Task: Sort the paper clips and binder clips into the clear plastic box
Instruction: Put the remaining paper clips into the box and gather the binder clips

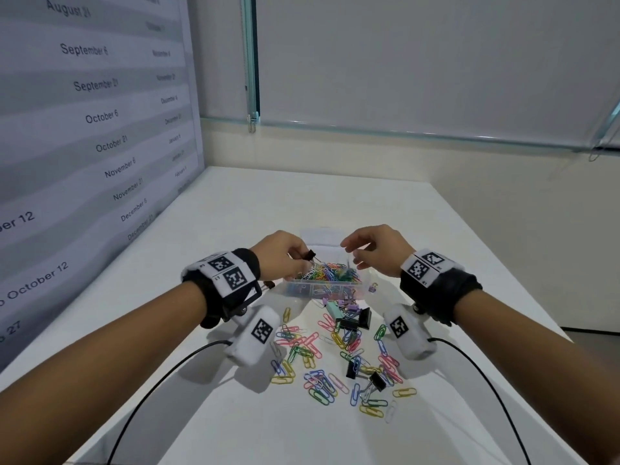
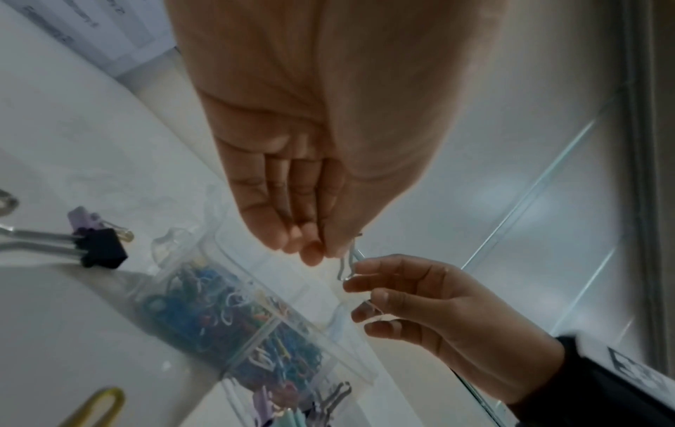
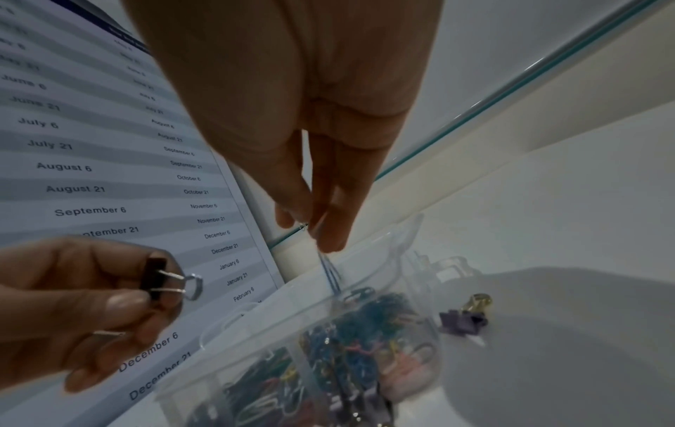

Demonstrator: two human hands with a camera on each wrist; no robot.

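The clear plastic box (image 1: 360, 288) sits mid-table, packed with coloured paper clips (image 1: 327, 273). My left hand (image 1: 299, 260) hovers over the box's left end and pinches a black binder clip (image 1: 310, 255), which the right wrist view shows with its wire handles out (image 3: 155, 278). My right hand (image 1: 355, 256) hangs over the box's right end. Its fingertips (image 3: 328, 231) pinch a thin blue paper clip (image 3: 330, 271) that dangles just above the box rim (image 3: 369, 260). Loose paper clips (image 1: 315, 350) and black binder clips (image 1: 364, 318) lie on the table nearer to me.
A wall chart of dates (image 1: 100, 115) runs along the left edge of the white table (image 1: 235, 213). A glass partition (image 1: 402, 62) stands behind it. Small purple binder clips (image 1: 351, 308) and a mint one (image 1: 333, 310) lie by the box. Black cables (image 1: 157, 391) trail from both wrists.
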